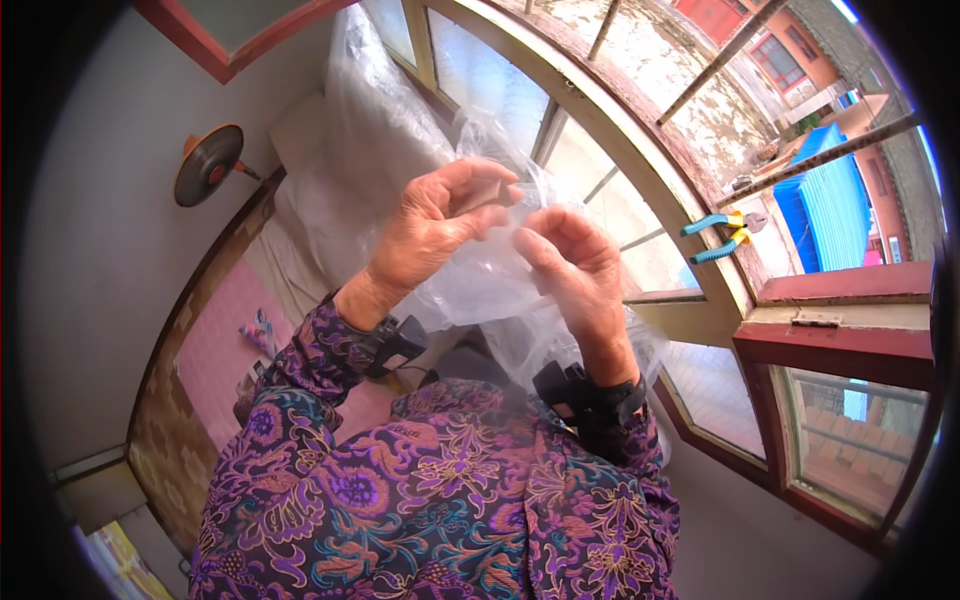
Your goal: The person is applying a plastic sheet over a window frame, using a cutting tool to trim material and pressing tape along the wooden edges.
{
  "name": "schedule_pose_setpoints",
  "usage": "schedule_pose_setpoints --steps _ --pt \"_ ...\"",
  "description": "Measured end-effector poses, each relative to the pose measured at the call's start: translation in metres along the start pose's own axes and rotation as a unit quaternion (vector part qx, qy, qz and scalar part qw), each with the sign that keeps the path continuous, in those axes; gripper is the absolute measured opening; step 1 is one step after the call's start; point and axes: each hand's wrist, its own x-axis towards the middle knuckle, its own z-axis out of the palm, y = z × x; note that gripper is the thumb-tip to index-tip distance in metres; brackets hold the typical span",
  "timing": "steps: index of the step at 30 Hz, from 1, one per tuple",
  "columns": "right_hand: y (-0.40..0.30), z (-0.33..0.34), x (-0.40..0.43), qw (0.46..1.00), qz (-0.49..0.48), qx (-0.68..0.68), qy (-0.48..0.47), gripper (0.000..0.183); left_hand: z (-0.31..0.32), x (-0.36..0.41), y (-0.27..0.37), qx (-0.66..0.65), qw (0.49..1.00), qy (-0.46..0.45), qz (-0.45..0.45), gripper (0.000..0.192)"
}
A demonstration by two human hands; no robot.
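A clear plastic sheet (480,289) hangs in loose folds in front of me, before the window. My left hand (431,232) pinches its upper part between thumb and fingers. Close by on the right, my right hand (577,262) has thumb and fingertips closed on the same thin film. A small gap separates the two hands. The film is so transparent that its exact edge at the fingertips is hard to make out. More plastic (382,97) is draped over a pale bulky shape at the back left.
Cutting pliers (724,234) with teal and yellow handles lie on the window sill at right. Metal bars (720,64) cross the window opening. A red-framed casement (832,360) stands at lower right. Pink bedding (225,345) lies at left, beneath a round dark object (210,165) by the wall.
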Motion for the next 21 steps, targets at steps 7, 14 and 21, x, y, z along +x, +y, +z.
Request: schedule_pose_setpoints --steps 7,14,21 --pt "0.012 0.000 0.003 0.997 -0.064 -0.023 0.044 0.010 0.010 0.005 0.001 0.040 0.996 -0.075 0.014 0.033" --pt "0.020 -0.003 0.002 0.986 -0.099 -0.043 0.130 0.008 0.011 0.008 0.005 0.080 0.990 -0.118 -0.005 0.032" --pt "0.020 -0.007 -0.001 0.974 -0.114 -0.079 0.179 0.008 0.012 0.015 0.000 0.108 0.981 -0.162 0.001 0.035"
